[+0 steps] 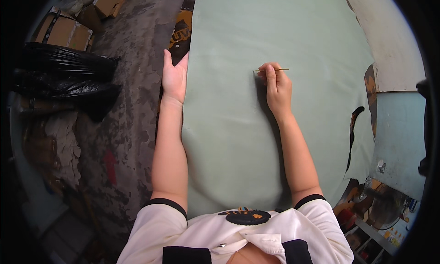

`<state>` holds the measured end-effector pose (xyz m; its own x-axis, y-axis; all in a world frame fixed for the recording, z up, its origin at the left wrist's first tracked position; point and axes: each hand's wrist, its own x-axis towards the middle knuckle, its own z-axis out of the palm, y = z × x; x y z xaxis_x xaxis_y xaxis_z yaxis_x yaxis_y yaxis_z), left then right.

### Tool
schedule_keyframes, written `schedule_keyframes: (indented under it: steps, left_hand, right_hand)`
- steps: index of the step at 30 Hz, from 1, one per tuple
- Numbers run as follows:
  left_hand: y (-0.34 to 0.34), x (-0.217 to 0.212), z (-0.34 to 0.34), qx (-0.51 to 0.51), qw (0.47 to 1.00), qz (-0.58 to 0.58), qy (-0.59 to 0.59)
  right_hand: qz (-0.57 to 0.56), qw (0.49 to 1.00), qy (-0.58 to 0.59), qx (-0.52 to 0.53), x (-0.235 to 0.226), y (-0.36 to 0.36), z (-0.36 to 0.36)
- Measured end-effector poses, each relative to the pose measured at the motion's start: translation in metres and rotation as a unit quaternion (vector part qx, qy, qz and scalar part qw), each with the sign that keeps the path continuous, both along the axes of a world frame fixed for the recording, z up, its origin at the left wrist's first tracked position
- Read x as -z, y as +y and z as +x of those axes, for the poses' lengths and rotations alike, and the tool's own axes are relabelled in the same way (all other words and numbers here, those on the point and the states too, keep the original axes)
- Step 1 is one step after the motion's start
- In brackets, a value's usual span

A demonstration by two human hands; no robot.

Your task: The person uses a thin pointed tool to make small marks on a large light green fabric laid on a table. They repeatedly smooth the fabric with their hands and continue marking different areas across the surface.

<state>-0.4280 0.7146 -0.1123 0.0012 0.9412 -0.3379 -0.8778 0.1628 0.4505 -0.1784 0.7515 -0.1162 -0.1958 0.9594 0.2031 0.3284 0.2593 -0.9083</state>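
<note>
A large pale green sheet, looking like leather [229,140], spreads out in front of me. At its left edge is my left hand [174,80], palm up, with the thumb sticking out apart and the other fingers largely hidden under the sheet. Over the middle of the sheet my right hand [276,85] is closed in a pinch on a thin gold-coloured stick [283,69], much like a pen refill. Its tip points left, at or just above the surface; contact is hard to tell. A curved slit [353,131] opens near the sheet's right side.
Dark printed material [182,28] shows beneath the sheet's left edge. Black plastic bags [73,64] and cardboard boxes [68,32] stand on the stained floor [133,48] at left. A fan [387,206] is at lower right, beside a pale wall panel [394,44].
</note>
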Motion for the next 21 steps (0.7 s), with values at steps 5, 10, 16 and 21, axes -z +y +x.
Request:
schedule_keyframes:
  steps: [5,10,16,21]
  left_hand:
    - [-0.001,0.001,0.001,0.003,1.0,0.019,0.012]
    - [0.0,-0.001,0.002,0.003,1.0,0.022,0.016]
    - [-0.001,-0.001,0.002,-0.007,1.0,0.005,0.009]
    - [0.0,-0.003,0.002,0.0,0.999,0.001,0.035]
  right_hand:
    - [0.026,0.999,-0.033,0.009,0.001,-0.006,0.002]
    - [0.058,0.996,-0.066,-0.012,-0.006,-0.032,0.009]
    - [-0.085,0.985,0.144,0.033,-0.01,-0.026,0.027]
    - [0.023,0.994,-0.002,0.105,-0.001,0.016,0.037]
